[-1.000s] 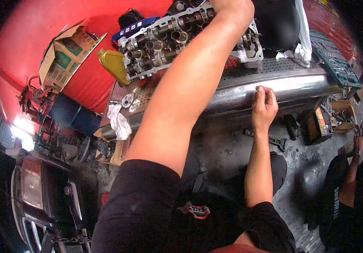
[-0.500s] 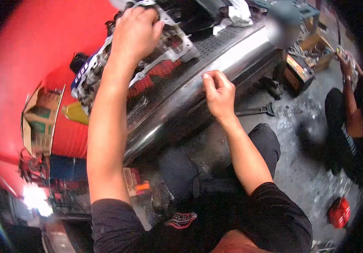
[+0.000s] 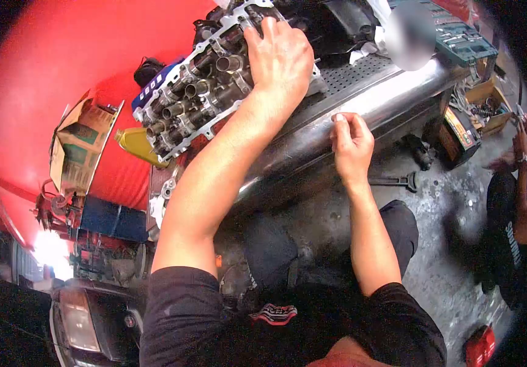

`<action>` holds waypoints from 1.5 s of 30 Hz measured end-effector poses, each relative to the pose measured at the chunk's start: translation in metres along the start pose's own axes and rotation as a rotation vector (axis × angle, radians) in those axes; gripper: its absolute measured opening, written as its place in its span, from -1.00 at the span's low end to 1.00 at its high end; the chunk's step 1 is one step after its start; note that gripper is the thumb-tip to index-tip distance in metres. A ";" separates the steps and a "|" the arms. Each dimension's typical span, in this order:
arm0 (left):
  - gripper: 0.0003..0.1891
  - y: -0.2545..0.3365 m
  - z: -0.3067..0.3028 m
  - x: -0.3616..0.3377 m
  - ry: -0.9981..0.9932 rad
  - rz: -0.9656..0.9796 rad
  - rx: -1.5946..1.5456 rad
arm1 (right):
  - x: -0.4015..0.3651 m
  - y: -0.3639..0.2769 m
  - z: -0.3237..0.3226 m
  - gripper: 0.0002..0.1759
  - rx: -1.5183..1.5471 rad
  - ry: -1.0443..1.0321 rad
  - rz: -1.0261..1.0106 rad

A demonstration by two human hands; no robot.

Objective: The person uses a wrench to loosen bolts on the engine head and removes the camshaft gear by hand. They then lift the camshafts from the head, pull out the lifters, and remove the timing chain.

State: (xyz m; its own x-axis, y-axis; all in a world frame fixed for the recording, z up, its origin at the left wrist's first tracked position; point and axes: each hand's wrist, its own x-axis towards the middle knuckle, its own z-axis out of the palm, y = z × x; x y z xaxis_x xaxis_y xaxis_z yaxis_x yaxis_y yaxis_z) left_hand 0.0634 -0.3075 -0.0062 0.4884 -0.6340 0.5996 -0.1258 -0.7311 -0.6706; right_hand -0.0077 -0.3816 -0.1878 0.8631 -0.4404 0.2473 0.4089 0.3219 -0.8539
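My left hand (image 3: 280,60) reaches over the upper end of a cylinder head (image 3: 197,90). Its fingers bend down among the metal parts, and the fingertips and anything in them are hidden. Round open bores and shafts show along the cylinder head's top. Above the rounded metal edge of the bench (image 3: 392,82), my right hand (image 3: 353,147) is closed in a pinch, thumb against the fingers. Whatever it may hold is too small to make out.
A yellow bottle (image 3: 138,144) and a cardboard box (image 3: 86,150) are at the left. A teal tool case (image 3: 464,41) lies at the bench's far end. Cartons (image 3: 486,107) stand beyond the bench, and another person's arm (image 3: 523,183) shows at the right.
The view has shifted, showing more of the cylinder head. My left hand still bends over it but sits farther right in view. My right hand keeps its pinch above the bench edge.
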 end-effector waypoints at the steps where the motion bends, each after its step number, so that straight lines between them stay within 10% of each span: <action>1: -0.82 0.000 0.001 -0.004 0.013 -0.005 0.034 | 0.001 -0.001 0.000 -0.80 0.015 -0.004 0.013; 14: -0.85 -0.001 0.033 -0.020 0.257 -0.026 -0.069 | 0.005 0.002 0.004 -0.82 0.044 0.010 -0.036; 45: -0.83 -0.005 0.015 -0.031 0.087 -0.059 -0.285 | -0.003 -0.004 0.005 -0.79 -0.062 -0.011 -0.042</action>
State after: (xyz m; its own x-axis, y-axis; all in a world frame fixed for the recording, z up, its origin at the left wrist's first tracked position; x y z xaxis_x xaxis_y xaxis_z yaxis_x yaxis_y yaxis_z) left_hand 0.0621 -0.2803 -0.0277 0.4278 -0.5983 0.6775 -0.3428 -0.8009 -0.4909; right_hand -0.0101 -0.3776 -0.1830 0.8489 -0.4432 0.2881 0.4260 0.2509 -0.8692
